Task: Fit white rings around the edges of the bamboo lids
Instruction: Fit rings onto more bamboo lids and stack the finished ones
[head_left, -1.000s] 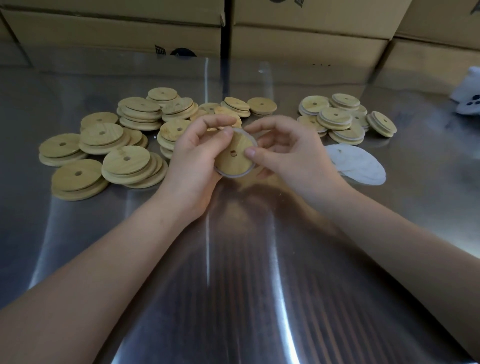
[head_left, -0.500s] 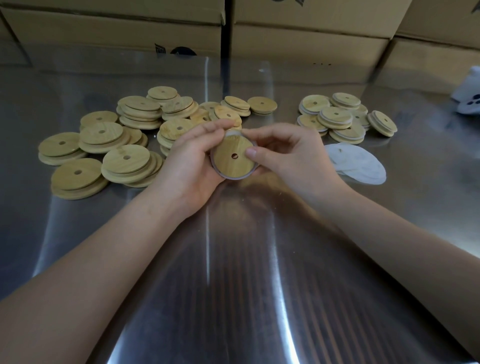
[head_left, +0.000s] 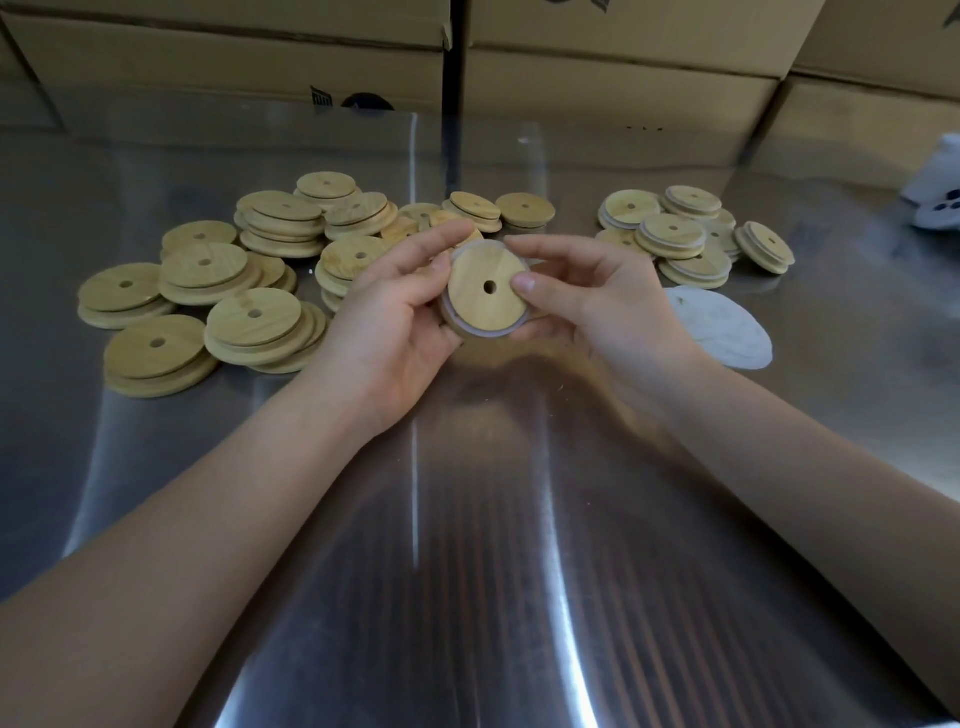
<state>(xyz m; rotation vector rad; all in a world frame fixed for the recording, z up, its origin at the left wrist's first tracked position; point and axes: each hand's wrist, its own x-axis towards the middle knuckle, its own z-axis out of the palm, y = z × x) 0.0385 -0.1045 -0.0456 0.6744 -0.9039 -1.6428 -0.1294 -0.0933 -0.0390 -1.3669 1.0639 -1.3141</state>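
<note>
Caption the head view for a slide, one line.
Left hand and right hand hold a bamboo lid, white ring showing round its rim, over a steel table.

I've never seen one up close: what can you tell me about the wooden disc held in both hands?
The bamboo lid is a round, tan, grained disc with a small centre hole. A white ring hugs its rim. Tilted towards the camera above the steel table, it is pinched between left hand and right hand.

Packing workshop; steel worktable (head_left: 675, 519); stacked cardboard cartons (head_left: 597, 62) behind; loose piles of bamboo lids (head_left: 223, 291)
</note>
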